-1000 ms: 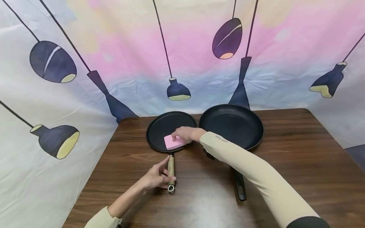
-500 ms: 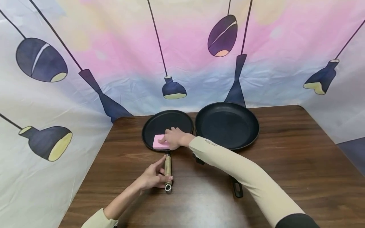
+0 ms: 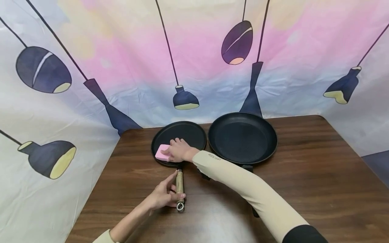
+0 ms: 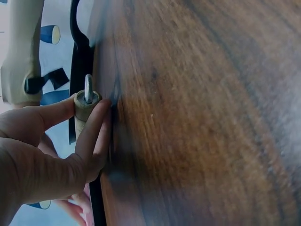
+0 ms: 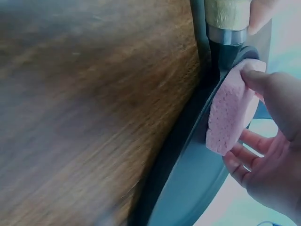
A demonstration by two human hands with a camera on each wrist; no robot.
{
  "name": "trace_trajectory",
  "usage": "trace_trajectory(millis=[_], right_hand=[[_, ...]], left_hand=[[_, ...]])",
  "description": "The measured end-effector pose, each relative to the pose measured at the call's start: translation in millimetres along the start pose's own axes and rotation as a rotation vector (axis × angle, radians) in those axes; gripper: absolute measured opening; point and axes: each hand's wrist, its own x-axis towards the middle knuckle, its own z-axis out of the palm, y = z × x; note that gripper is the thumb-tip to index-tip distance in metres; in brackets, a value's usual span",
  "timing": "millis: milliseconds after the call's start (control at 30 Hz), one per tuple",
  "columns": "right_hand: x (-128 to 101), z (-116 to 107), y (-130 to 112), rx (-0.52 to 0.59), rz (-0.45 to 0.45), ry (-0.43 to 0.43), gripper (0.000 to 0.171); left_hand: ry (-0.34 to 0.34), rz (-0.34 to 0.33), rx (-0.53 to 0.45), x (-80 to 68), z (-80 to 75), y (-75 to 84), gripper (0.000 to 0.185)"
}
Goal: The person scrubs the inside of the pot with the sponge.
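The landmark is the flat round black griddle pan (image 3: 179,140), which lies on the dark brown wooden table (image 3: 304,189).

The right hand (image 3: 179,151) rests on a pink rectangular sponge (image 3: 161,152) at the pan's near-left edge. In the right wrist view the thumb and fingertips (image 5: 237,162) curl round the sponge's edges and press its flat face against the pan surface.

The pan's light wooden cylindrical handle (image 3: 180,184) runs from the pan's near rim toward the person and ends in a small metal hanging ring (image 3: 180,206). The left hand (image 3: 164,195) holds this handle near its ring end. In the left wrist view the thumb and forefinger (image 4: 91,129) pinch the handle from opposite sides, with the remaining fingers curled close beneath.

A larger, deeper round black frying pan (image 3: 242,138) sits just beside the griddle pan, on its right, rims nearly touching.

A fabric backdrop printed with dark pendant lamps (image 3: 183,99) hangs behind the griddle pan.
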Motion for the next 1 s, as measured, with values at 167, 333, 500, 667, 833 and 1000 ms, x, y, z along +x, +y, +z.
trace_trajectory(millis=[167,333,500,667,833,1000], right_hand=[[16.0,6.9,-10.3,-0.148,0.035,0.005,0.048],[32.6,5.9,-16.5,-0.168,0.111,0.026,0.041],[50.1,2.6,-9.7,-0.23,0.14,0.048,0.041],[57.6,2.0,-2.3,-0.237,0.175,0.02,0.047],[61.7,-0.5,0.3,-0.198,0.18,0.013,0.045],[66.5,3.7,4.0,-0.199,0.215,0.021,0.046]], left_hand=[[0.017,-0.002,-0.014,-2.2,5.5,-6.9,0.1],[0.025,0.004,-0.003,-2.7,4.4,-6.9,0.101],[0.034,0.022,-0.003,-0.2,1.2,-3.2,0.101],[0.024,0.039,-0.016,-0.7,4.3,-3.2,0.1],[0.031,0.036,-0.019,-1.0,4.4,-3.1,0.101],[0.05,0.02,-0.009,0.2,2.0,-2.6,0.102]])
